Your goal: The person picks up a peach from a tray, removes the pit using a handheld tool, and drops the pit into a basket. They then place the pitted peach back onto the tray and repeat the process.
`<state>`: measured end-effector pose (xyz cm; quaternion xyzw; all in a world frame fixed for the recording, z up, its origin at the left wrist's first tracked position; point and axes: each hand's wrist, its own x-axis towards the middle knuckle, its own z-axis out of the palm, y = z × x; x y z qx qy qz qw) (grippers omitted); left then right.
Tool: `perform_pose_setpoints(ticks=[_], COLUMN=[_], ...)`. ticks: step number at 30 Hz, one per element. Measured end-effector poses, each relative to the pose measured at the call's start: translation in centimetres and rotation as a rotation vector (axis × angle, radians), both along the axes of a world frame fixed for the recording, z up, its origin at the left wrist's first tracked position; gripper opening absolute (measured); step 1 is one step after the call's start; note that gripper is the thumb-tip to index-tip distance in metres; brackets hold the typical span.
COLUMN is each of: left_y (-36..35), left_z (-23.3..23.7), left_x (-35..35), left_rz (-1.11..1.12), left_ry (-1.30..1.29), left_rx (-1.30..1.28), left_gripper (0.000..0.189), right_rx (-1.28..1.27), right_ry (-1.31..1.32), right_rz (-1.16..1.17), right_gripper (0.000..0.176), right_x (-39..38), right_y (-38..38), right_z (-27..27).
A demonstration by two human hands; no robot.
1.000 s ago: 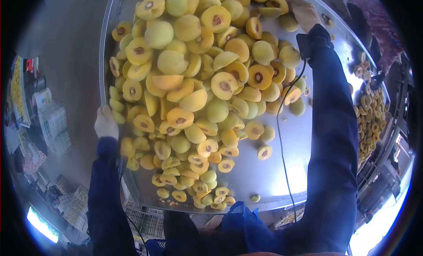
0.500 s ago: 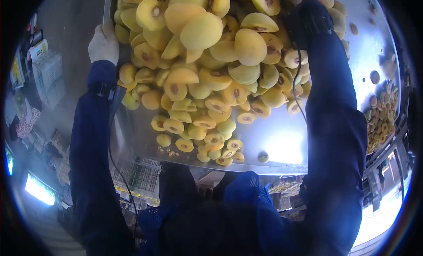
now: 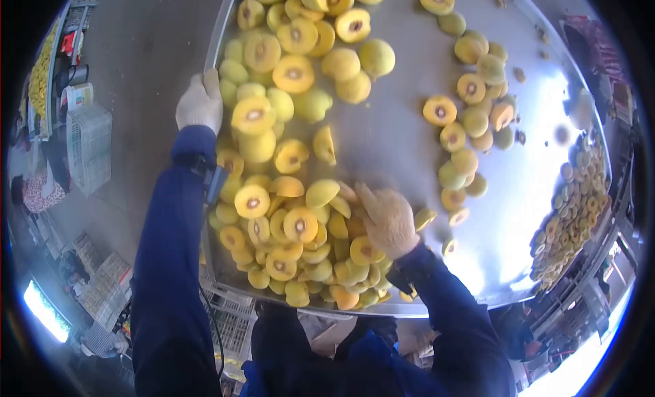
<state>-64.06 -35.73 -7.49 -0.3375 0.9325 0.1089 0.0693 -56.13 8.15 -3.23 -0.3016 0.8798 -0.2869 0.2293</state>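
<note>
Halved yellow peaches (image 3: 301,224), many with the brown pit showing, lie heaped along the left and front of a metal table (image 3: 402,76). My left hand (image 3: 200,109), in a pale glove, is closed over the table's left rim, beside the peaches. Also gloved, my right hand (image 3: 387,219) rests at the right side of the front heap. Its fingers are stretched leftward against the fruit, and some fingertips are hidden among the halves. A second, looser band of peach halves (image 3: 471,124) lies farther right on the metal.
At the table's right edge is a pile of small brownish pieces (image 3: 573,213), perhaps pits. Stacked plastic crates (image 3: 89,148) stand on the floor to the left. A person in a patterned top (image 3: 44,191) is at the far left. Crates also stand below the table's front edge.
My right hand has come from the far right down to the front heap. The broad central mound is now split into left and right groups with bare metal between. My left hand remains at the rim.
</note>
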Motion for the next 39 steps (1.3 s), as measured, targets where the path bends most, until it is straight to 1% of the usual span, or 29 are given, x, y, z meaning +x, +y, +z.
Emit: perform_pose_setpoints(ticks=[1,3,5,6,7,8,9,11,13,15,17,18,19,20,21,23,24,26,27,29,30,31,33,34,36,37,39], left_y=[0.9,0.9,0.8,1.1,1.2,1.1,0.9,0.9,1.2,1.2,1.0,0.9,1.1,1.2,1.1,1.2,1.3,1.3,1.2,1.2,1.2,1.3,1.3,1.5,1.3,1.3,1.5], left_z=[1.3,1.9,1.8,2.2,2.2,1.9,1.7,2.2,2.3,1.7,1.7,1.7,1.7,1.6,1.6,1.8,1.9,2.0,2.0,2.2,2.5,2.7,2.9,3.2,3.0,3.1,3.1], left_x=[-0.1,0.4,-0.1,-0.2,0.0,0.1,-0.1,-0.5,-0.3,0.0,0.1,0.3,0.4,0.3,0.0,0.1,0.3,-0.1,-0.5,-0.3,-0.3,-0.2,-0.5,-0.6,-0.7,-0.8,-0.5], left_rz=[0.005,0.030,0.045,0.056,0.057,0.054,0.052,0.065,0.065,0.049,0.041,0.046,0.047,0.048,0.050,0.063,0.062,0.058,0.062,0.076,0.099,0.100,0.110,0.127,0.151,0.164,0.174], left_ry=[-0.028,-0.065,-0.065,-0.058,-0.077,-0.093,-0.104,-0.109,-0.127,-0.099,-0.073,-0.059,-0.046,-0.025,-0.041,-0.073,-0.079,-0.070,-0.078,-0.113,-0.120,-0.129,-0.127,-0.103,-0.127,-0.142,-0.134], left_rx=[0.005,0.049,0.080,0.099,0.109,0.115,0.112,0.087,0.088,0.086,0.075,0.075,0.079,0.084,0.079,0.078,0.084,0.098,0.105,0.109,0.134,0.145,0.160,0.176,0.198,0.210,0.193], left_gripper=[0.065,0.061,0.060,0.060,0.060,0.059,0.059,0.055,0.053,0.051,0.050,0.050,0.050,0.049,0.049,0.048,0.048,0.047,0.047,0.047,0.047,0.048,0.048,0.049,0.051,0.051,0.053], right_rx=[0.103,0.021,0.037,0.003,-0.064,0.020,-0.001,-0.112,-0.060,-0.276,-0.358,-0.077,0.211,0.112,0.013,-0.072,0.194,0.315,0.161,0.029,-0.136,-0.163,-0.067,0.067,-0.063,-0.090,-0.243], right_ry=[-0.046,0.153,0.422,0.417,0.230,0.398,0.448,0.225,0.257,0.206,0.157,0.327,0.489,0.603,0.718,0.722,0.662,0.392,0.194,0.157,0.212,0.346,0.511,0.526,0.888,0.771,0.362], right_rz=[0.015,0.001,-0.002,-0.113,-0.362,-0.411,-0.531,-0.682,-0.596,-0.513,-0.428,-0.382,-0.328,-0.278,-0.222,-0.098,-0.037,0.035,0.041,0.036,-0.006,-0.052,-0.088,-0.083,0.145,0.106,-0.225], right_gripper=[0.056,0.048,0.041,0.038,0.038,0.037,0.038,0.041,0.040,0.040,0.036,0.035,0.033,0.031,0.030,0.030,0.031,0.034,0.037,0.037,0.035,0.035,0.035,0.037,0.033,0.035,0.038], right_x=[-0.8,-6.1,-14.3,-19.5,-24.3,-29.9,-35.3,-45.0,-50.7,-53.6,-57.1,-60.4,-61.3,-60.5,-57.8,-56.1,-54.3,-49.7,-47.0,-45.0,-46.1,-47.3,-51.3,-53.4,-56.2,-56.6,-56.1], right_y=[0.6,2.4,5.3,5.9,6.5,6.6,7.0,6.5,4.0,-0.8,-5.1,-7.0,-8.9,-10.0,-12.6,-13.5,-14.0,-13.5,-12.7,-10.1,-7.8,-7.4,-9.8,-11.2,-15.2,-16.7,-20.5], right_z=[1.8,5.2,4.3,4.1,3.3,2.6,1.4,1.3,2.1,3.0,2.0,-0.1,-0.5,-1.7,-1.1,-4.1,-5.6,-5.1,-3.5,-2.6,-4.4,-4.0,-1.3,-0.8,-1.7,-1.6,-3.0])
